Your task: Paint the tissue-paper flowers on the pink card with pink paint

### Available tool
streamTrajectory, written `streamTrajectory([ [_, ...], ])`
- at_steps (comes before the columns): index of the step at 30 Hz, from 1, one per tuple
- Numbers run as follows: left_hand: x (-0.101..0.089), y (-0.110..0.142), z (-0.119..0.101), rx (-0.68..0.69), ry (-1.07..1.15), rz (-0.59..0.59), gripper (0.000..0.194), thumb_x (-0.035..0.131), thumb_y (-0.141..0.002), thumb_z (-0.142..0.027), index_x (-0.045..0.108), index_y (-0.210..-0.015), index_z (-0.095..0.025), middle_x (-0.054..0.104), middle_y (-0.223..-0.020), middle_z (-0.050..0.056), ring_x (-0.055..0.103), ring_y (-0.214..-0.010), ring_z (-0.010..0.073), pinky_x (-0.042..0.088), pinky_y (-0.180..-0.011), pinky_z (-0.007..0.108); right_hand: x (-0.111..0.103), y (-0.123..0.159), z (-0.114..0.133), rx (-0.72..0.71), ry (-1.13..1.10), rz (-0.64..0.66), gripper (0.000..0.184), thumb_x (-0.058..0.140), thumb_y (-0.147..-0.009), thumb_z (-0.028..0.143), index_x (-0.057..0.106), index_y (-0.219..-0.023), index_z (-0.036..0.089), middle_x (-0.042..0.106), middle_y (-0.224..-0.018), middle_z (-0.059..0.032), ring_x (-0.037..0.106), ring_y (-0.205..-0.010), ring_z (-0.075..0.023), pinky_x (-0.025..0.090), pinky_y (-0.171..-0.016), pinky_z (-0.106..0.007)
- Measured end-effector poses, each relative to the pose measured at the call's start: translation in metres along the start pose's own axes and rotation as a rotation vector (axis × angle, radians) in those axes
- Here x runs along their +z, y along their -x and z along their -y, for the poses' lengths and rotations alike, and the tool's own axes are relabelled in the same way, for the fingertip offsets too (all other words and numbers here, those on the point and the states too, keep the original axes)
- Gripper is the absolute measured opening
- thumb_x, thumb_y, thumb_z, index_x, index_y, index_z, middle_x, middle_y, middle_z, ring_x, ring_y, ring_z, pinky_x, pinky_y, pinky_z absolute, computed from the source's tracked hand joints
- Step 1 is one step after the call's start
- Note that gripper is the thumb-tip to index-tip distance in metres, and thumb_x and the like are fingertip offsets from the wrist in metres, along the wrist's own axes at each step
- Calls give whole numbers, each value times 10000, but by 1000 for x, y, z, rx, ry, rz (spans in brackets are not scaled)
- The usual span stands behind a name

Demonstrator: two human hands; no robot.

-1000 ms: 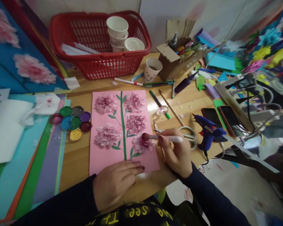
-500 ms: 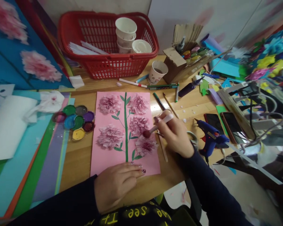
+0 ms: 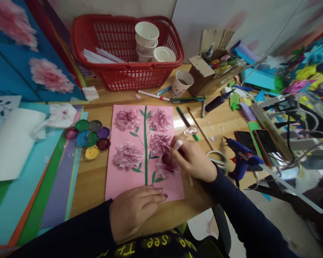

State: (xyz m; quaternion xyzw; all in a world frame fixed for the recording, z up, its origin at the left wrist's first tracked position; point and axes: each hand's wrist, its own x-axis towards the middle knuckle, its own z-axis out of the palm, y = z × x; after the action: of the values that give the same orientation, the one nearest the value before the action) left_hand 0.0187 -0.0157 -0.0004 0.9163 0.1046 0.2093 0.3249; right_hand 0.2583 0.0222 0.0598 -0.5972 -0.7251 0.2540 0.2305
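A sheet of pink paper (image 3: pixel 123 190) lies in front of me with a green painted stem (image 3: pixel 145 143), leaves, and several fluffy pink-purple flowers. My left hand (image 3: pixel 136 211) rests flat across its bottom edge, fingers stretched out. In my right hand (image 3: pixel 193 159) is a soft round-headed brush (image 3: pixel 178 144) with a pale handle. Its dark reddish bristles are at the lower right flower (image 3: pixel 168 169), just under the middle right one (image 3: pixel 159 143). My fingers hide part of the handle. A thin stick (image 3: pixel 190 180) lies partly under my right hand.
Paint pots (image 3: pixel 93 139) sit left of the sheet, beside coloured papers (image 3: pixel 54 204). Behind stand a red basket (image 3: pixel 134 79) and a paper cup (image 3: pixel 181 84). To the right are scissors (image 3: pixel 218 157), a blue glue gun (image 3: pixel 240 156), phones (image 3: pixel 266 145) and a power strip (image 3: pixel 274 125).
My right hand has moved slightly left and down, bringing the brush head lower and its handle more upright. The marker's end and a clear round lid now show. My left hand stays put.
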Motion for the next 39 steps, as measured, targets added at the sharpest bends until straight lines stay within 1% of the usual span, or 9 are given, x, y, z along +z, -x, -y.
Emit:
streamTrajectory([
  [5,0,1,1,3,11,34,236,393,-949,-88,606,-1047,-112,662,-1196,69,559,-1176,163,468,-1012,325,5,1,4,119,25,-110,221,428,-908,286,452,-704,202,532,-610,1,495,-553,-128,361,-584,-268],
  [9,5,3,1,-10,10,-17,257,381,-959,-94,606,-1083,-108,666,-1190,66,569,-1160,164,479,-999,328,17,4,4,74,-199,34,232,398,-935,302,454,-731,207,580,-634,-3,535,-572,-129,398,-590,-263],
  [13,15,4,1,-6,7,-108,307,324,-984,-120,617,-1076,-111,685,-1149,63,578,-1138,158,487,-983,319,23,10,2,190,-294,-125,244,406,-954,362,441,-763,214,558,-598,21,525,-542,-122,400,-549,-249],
  [15,16,4,0,-16,-6,-148,322,310,-994,-133,618,-1084,-108,694,-1124,62,586,-1121,155,488,-980,315,25,12,3,165,-283,-37,248,413,-950,356,451,-754,210,566,-609,16,537,-551,-123,405,-556,-251],
  [20,7,1,0,13,-25,-75,284,357,-977,-114,613,-1101,-101,684,-1156,50,584,-1134,165,472,-1000,303,28,11,9,231,-275,-136,274,406,-952,348,457,-724,204,583,-598,16,527,-536,-116,394,-547,-244],
  [24,4,1,0,9,-7,-82,282,361,-974,-106,608,-1108,-90,682,-1156,65,573,-1150,156,449,-1025,292,29,10,14,250,-331,17,284,417,-947,341,469,-709,194,566,-573,24,508,-517,-105,384,-535,-231],
  [27,8,1,-1,9,-16,-98,285,355,-976,-108,609,-1105,-88,688,-1138,67,577,-1138,156,458,-1010,297,28,9,17,301,-236,-193,285,454,-927,350,445,-685,200,483,-539,40,455,-501,-103,357,-512,-229],
  [31,12,2,-1,7,-3,-167,323,310,-990,-123,623,-1057,-87,696,-1114,62,584,-1119,154,451,-1006,285,28,6,18,227,-176,-54,280,467,-908,313,417,-654,207,468,-533,38,455,-505,-109,355,-518,-235],
  [39,8,2,0,10,-62,-135,299,343,-985,-124,641,-996,-99,708,-1096,49,618,-1071,160,489,-965,292,27,13,3,183,111,-281,231,451,-904,299,460,-692,206,519,-567,11,479,-498,-126,343,-517,-256],
])
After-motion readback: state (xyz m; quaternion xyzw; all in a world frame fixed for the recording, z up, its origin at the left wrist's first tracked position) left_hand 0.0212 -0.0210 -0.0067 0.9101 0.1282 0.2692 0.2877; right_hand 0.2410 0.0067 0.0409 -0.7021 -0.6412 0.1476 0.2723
